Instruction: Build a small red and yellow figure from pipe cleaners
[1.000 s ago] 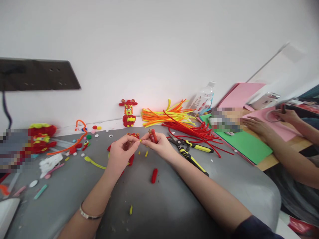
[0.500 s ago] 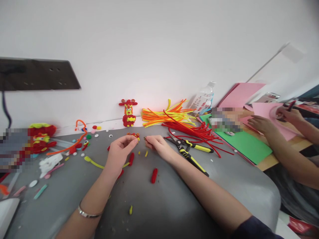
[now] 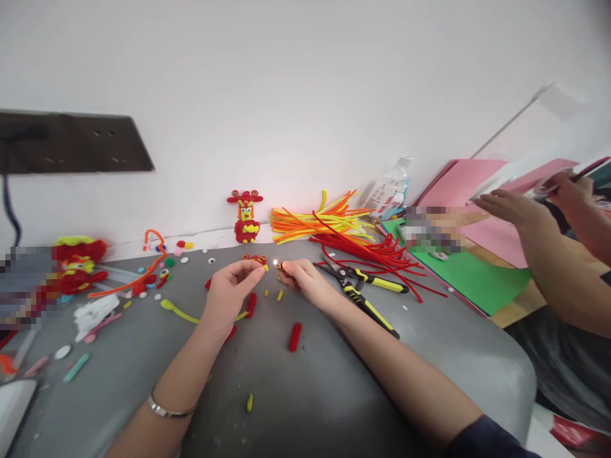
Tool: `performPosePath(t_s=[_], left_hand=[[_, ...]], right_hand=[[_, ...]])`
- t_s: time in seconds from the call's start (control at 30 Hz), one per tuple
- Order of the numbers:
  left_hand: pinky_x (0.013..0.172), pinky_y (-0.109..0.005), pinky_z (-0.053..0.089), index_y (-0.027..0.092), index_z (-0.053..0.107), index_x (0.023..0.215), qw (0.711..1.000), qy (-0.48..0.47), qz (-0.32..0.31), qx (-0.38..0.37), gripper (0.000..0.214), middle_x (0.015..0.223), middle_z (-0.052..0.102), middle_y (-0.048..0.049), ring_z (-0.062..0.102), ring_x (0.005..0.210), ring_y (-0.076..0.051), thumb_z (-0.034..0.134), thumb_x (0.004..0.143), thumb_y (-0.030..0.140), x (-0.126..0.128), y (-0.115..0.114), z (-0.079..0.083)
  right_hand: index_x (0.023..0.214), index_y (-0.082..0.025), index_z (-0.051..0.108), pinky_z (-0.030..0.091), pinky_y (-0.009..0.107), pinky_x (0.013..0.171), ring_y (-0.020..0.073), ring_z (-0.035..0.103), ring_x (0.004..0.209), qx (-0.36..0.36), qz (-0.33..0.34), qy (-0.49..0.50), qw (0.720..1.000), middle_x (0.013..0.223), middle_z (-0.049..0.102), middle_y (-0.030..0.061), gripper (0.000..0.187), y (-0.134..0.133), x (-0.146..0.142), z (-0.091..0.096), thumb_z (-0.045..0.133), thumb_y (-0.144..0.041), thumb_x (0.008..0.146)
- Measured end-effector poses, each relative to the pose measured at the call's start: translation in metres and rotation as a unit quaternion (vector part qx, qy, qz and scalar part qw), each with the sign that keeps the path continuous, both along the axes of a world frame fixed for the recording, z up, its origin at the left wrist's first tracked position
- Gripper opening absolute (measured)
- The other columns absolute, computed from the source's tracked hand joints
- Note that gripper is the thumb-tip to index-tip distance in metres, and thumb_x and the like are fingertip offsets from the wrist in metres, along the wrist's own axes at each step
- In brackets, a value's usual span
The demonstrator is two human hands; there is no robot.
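Observation:
My left hand [image 3: 235, 285] pinches a tiny yellow piece of pipe cleaner [image 3: 266, 268] between thumb and fingertips. Just to its right, my right hand [image 3: 301, 278] is closed around a lighter [image 3: 280, 267], mostly hidden by the fingers, with a small bright flame at its tip. The flame is close beside the yellow piece. Below the hands lie a red fuzzy roll [image 3: 295, 337], another red roll [image 3: 251, 305] and short yellow scraps [image 3: 280, 295]. A long yellow stem [image 3: 184, 313] passes behind my left wrist. A finished red and yellow figure [image 3: 247, 219] stands against the wall.
Orange and yellow pipe cleaners [image 3: 315, 224] and red ones [image 3: 377, 251] lie at the back, near yellow-black pliers [image 3: 365, 289] and a plastic bottle [image 3: 389, 191]. At right, a co-worker's hands [image 3: 520, 207] handle pink paper above a green sheet [image 3: 477, 283]. Small craft bits litter the left.
A flame has appeared at the lighter in my right hand. My hands have barely moved. The co-worker's hands have lifted a pink sheet up and away from the table.

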State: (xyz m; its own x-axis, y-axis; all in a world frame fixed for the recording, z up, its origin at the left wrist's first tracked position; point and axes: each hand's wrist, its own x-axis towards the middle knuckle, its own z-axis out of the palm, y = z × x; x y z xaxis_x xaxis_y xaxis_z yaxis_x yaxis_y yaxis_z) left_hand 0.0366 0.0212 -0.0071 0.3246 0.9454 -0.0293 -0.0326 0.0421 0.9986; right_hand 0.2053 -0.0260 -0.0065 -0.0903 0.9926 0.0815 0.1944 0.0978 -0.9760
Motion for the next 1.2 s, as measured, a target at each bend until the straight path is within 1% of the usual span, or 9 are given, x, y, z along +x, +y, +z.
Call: performPosePath(t_s=[0.23,0.4,0.53,0.93,1.2], left_hand=[[0.055,-0.025,0.041,0.017,0.072,0.072,1.0,-0.007,-0.002,-0.007,0.028,0.069,0.067,-0.0025,0.051,0.059,-0.012,0.079,0.063,0.042,0.0006,-0.0016,0.0019],[0.054,-0.025,0.039,0.017,0.072,0.072,1.0,-0.012,-0.008,-0.007,0.03,0.066,0.064,-0.0013,0.047,0.057,-0.011,0.08,0.062,0.044,0.001,-0.0018,0.0038],[0.054,-0.025,0.039,0.017,0.071,0.071,1.0,-0.016,-0.013,-0.006,0.031,0.064,0.063,-0.0009,0.048,0.056,-0.011,0.081,0.061,0.045,0.0011,-0.0014,0.0039],[0.055,-0.023,0.037,0.017,0.072,0.073,1.0,-0.011,-0.016,-0.005,0.027,0.065,0.061,0.0,0.042,0.056,-0.009,0.079,0.065,0.041,-0.0001,-0.0013,0.0004],[0.056,-0.024,0.038,0.017,0.072,0.073,1.0,-0.016,-0.013,-0.009,0.026,0.064,0.061,-0.0001,0.044,0.056,-0.01,0.079,0.065,0.041,0.0001,-0.0003,-0.0008]], right_hand=[[0.055,-0.022,0.029,0.018,0.028,0.051,0.0089,0.023,0.05,-0.004,-0.012,-0.028,1.0,0.053,0.025,-0.0053,0.051,-0.001,-0.0017,0.0009,0.037,-0.058,0.089],[0.055,-0.021,0.03,0.019,0.028,0.051,0.0088,0.023,0.05,-0.001,-0.012,-0.026,1.0,0.054,0.026,-0.0051,0.049,-0.001,-0.0019,0.0008,0.037,-0.055,0.09],[0.056,-0.021,0.03,0.019,0.028,0.051,0.0089,0.023,0.05,-0.006,-0.011,-0.029,1.0,0.054,0.026,-0.0052,0.048,-0.001,-0.0016,0.0006,0.036,-0.053,0.091],[0.056,-0.021,0.03,0.019,0.027,0.051,0.0083,0.022,0.051,-0.007,-0.011,-0.033,0.999,0.053,0.026,-0.0058,0.048,-0.0014,-0.0023,0.0002,0.036,-0.053,0.091],[0.056,-0.021,0.031,0.019,0.027,0.051,0.0081,0.023,0.05,-0.011,-0.01,-0.038,0.999,0.054,0.026,-0.0061,0.047,-0.0016,-0.0017,-0.0001,0.036,-0.052,0.091]])
